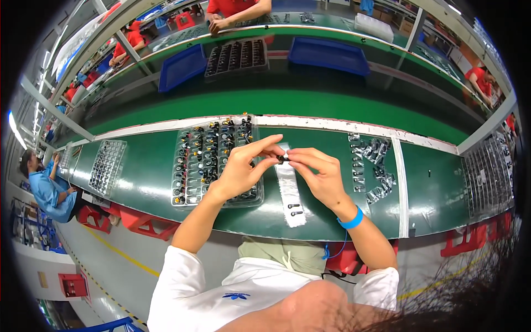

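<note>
My left hand [243, 167] and my right hand [322, 176] meet above the bench, fingertips pinched together on a small black part [283, 159]. Fingers cover much of it, so its exact kind is unclear. Below them a white strip [288, 191] lies lengthwise on the green bench, with two small black pieces [296, 209] on its near end. Beside my left hand sits a clear plastic tray [178, 207] filled with rows of small black parts, some with yellow or red bits. A blue band [352, 218] circles my right wrist.
Small black parts, some in shiny clear film [378, 150], lie to the right. More clear trays [108, 166] stand at far left and right. Beyond the white ledge, a green conveyor [332, 102] carries blue trays [329, 55] and a parts tray. Co-workers in red [235, 6] work opposite.
</note>
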{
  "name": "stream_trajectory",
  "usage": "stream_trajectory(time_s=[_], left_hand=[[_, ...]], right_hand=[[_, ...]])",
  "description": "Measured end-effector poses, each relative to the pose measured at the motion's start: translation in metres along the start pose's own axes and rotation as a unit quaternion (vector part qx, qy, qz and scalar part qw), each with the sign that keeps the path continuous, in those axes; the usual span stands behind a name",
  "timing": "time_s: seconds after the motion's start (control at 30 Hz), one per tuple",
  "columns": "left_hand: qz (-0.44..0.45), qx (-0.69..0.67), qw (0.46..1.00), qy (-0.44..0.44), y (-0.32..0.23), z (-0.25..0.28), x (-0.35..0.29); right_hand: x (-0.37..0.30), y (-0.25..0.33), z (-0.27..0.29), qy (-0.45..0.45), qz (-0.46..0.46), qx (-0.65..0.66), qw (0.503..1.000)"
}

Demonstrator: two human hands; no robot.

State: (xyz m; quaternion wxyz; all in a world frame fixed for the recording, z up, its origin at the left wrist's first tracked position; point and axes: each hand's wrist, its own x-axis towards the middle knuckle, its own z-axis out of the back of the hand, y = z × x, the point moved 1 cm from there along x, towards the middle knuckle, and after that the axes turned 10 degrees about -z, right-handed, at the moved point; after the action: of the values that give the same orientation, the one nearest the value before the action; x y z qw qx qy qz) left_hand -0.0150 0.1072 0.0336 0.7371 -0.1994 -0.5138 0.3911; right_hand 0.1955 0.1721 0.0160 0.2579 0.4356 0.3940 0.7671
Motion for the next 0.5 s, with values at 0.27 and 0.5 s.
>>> stream_trajectory(time_s=[0.27,0.5], left_hand=[[-0.007,0.005,1.000,0.001,0.004,-0.002,-0.010],[0.059,-0.138,0.985,-0.089,0.003,-0.013,-0.016]], right_hand=[[-0.003,0.002,-0.003,0.014,-0.008,-0.032,0.999],[-0.004,0.002,-0.005,0.010,0.010,-0.040,0.999]])
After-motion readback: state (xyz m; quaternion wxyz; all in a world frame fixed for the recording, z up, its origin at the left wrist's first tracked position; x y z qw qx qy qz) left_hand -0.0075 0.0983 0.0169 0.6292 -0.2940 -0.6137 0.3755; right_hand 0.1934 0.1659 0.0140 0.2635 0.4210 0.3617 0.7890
